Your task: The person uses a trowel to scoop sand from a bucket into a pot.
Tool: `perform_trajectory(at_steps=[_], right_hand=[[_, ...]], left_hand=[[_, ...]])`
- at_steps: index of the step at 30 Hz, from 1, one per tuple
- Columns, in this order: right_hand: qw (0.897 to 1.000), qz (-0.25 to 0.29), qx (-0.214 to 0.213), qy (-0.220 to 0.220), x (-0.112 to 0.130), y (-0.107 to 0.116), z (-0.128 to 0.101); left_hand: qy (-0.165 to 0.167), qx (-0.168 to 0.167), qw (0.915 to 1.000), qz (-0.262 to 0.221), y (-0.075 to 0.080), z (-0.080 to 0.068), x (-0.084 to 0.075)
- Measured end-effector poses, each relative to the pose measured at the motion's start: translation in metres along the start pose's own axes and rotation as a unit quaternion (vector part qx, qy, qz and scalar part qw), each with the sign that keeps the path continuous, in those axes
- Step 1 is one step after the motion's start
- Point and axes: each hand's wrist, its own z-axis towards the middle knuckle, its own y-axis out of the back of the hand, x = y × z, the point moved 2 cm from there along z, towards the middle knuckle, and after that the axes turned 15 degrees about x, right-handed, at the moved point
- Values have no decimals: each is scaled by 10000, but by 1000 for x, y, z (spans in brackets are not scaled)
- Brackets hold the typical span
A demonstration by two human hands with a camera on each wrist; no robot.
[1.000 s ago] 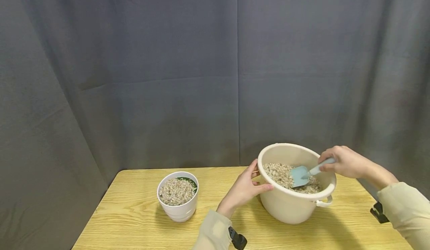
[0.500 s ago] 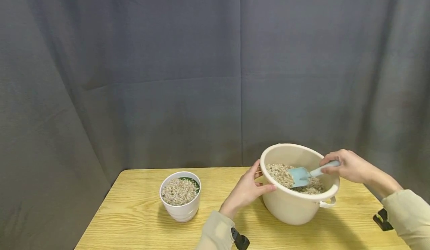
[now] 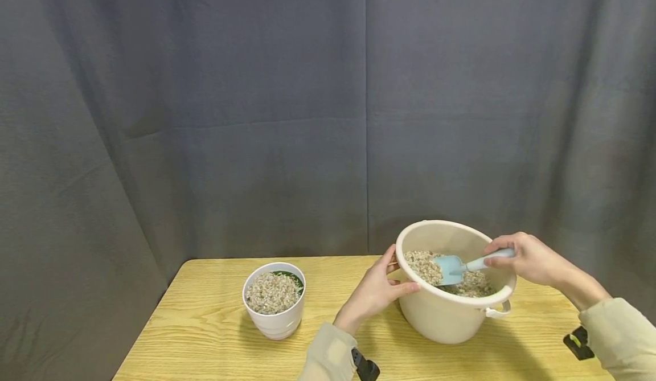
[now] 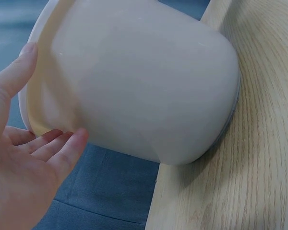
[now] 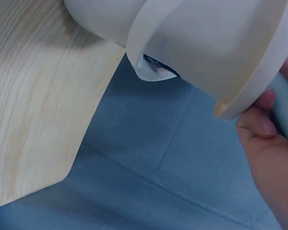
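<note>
A cream bucket [image 3: 435,318] half full of pale gravel [image 3: 421,261] stands on the right of the wooden table [image 3: 205,324]. My left hand [image 3: 374,293] rests against its left side, thumb on the wall and fingers by the rim; the left wrist view shows the hand [image 4: 24,163] flat against the bucket [image 4: 144,86]. My right hand [image 3: 523,258] grips the handle of a light blue trowel [image 3: 453,267] whose blade lies in the gravel. In the right wrist view the fingers [image 5: 264,120] curl round the handle beside the bucket rim [image 5: 259,81].
A small white pot [image 3: 274,321] filled with gravel stands left of the bucket. A dark grey curtain [image 3: 307,113] hangs behind the table. The bucket has a side handle [image 3: 497,311] at the right.
The trowel blade has slid a little to the left and up across the gravel. My left hand stays on the bucket.
</note>
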Motion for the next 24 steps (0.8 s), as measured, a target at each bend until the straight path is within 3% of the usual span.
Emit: perform_trajectory(at_steps=[6,10,13,18,24], right_hand=[[9996,158,37,250,5,-4,3],[9976,-521,82,443,14,-1,7],[9905,-1153,166,731,22,3,10],[9791,-1634,314,1173,33,3,13],[9748,-1917,683,918,41,-4,13]], left_hand=[[27,-26,10000,19,1,-1,1],[16,-29,10000,70,2,-1,1],[-29,-13,10000,67,2,-1,0],[-90,70,9999,78,1,-1,0],[-101,45,9999,6,2,0,0]])
